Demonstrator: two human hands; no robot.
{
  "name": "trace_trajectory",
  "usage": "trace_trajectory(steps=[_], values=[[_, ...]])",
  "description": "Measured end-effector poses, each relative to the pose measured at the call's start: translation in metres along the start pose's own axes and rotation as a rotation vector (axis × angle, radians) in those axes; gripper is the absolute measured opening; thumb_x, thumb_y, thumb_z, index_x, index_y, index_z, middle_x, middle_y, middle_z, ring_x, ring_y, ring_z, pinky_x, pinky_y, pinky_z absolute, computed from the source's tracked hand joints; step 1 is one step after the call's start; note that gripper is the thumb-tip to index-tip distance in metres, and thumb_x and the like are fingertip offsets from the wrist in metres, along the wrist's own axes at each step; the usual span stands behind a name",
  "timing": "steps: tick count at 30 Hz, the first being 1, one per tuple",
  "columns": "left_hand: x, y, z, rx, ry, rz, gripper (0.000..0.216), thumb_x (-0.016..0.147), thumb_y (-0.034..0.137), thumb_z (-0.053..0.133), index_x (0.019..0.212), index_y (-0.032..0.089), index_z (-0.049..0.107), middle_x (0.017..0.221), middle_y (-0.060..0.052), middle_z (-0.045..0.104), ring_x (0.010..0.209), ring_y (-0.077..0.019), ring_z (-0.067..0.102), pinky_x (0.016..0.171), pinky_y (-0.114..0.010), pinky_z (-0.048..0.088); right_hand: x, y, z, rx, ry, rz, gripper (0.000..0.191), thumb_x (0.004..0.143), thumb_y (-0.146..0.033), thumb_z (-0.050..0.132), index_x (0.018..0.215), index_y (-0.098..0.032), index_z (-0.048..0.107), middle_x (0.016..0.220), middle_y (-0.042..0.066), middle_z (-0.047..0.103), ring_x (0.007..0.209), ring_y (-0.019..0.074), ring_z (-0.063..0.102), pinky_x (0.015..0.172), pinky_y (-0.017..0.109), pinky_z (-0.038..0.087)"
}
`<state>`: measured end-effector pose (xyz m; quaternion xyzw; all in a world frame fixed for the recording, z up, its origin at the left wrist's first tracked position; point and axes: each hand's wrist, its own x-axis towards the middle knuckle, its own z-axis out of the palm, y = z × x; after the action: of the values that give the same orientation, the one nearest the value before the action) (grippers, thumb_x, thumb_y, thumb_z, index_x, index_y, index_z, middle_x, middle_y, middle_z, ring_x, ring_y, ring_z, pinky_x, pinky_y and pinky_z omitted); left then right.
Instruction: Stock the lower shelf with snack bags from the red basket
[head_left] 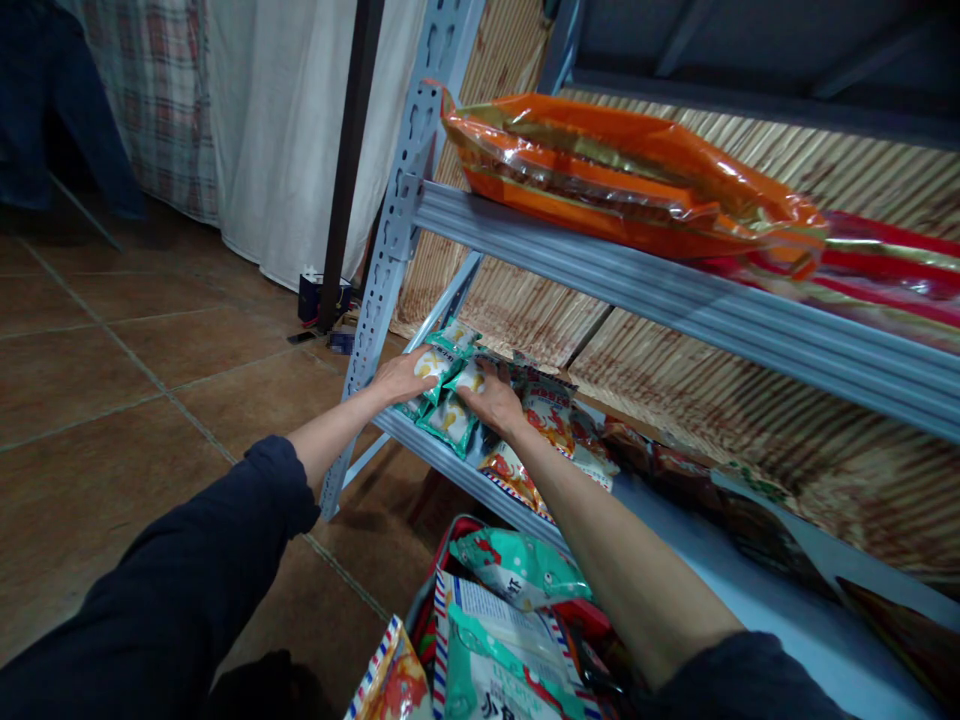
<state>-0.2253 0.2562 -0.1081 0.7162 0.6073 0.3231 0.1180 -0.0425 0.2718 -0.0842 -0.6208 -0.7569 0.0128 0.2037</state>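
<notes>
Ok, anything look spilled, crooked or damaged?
No visible spill or damage, small green packets included. The rack upright leans in the picture, but the dark pole leans likewise, so that is probably just camera tilt.

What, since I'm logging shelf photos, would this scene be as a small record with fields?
Left hand: touching green-and-white snack packets at the picture-left end of the lower shelf
Right hand: on the same group, just right of the left hand; how firmly either hand grips is unclear
Same shelf, further right: orange-and-white snack packets
Upper shelf: large orange bag; red bag to its right
Below lower shelf: container with green snack bags
Floor: brown tiles
</notes>
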Motion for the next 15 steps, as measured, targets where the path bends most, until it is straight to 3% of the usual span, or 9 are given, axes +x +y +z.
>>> trace_trajectory(steps=[8, 15], values=[[0.0016, -0.0032, 0.0, 0.035, 0.007, 0.046, 0.063, 0.075, 0.048, 0.045, 0.133, 0.028, 0.03, 0.121, -0.002, 0.054, 0.106, -0.0224, 0.052, 0.084, -0.03, 0.041, 0.0035, 0.0012, -0.0036, -0.039, -0.005, 0.007, 0.063, 0.07, -0.046, 0.051, 0.128, -0.025, 0.038, 0.132, 0.009, 0.038, 0.109, 0.0276, 0.049, 0.087, 0.036, 0.04], [-0.002, 0.0015, -0.0027, 0.088, 0.013, 0.031, 0.062, 0.075, 0.051, 0.045, 0.132, 0.032, 0.03, 0.116, -0.002, 0.057, 0.101, -0.0241, 0.055, 0.079, -0.033, 0.044, 0.0112, 0.0056, -0.002, -0.023, 0.152, -0.025, 0.057, 0.072, -0.037, 0.049, 0.124, -0.016, 0.044, 0.134, 0.014, 0.034, 0.116, 0.0287, 0.042, 0.093, 0.035, 0.036]])
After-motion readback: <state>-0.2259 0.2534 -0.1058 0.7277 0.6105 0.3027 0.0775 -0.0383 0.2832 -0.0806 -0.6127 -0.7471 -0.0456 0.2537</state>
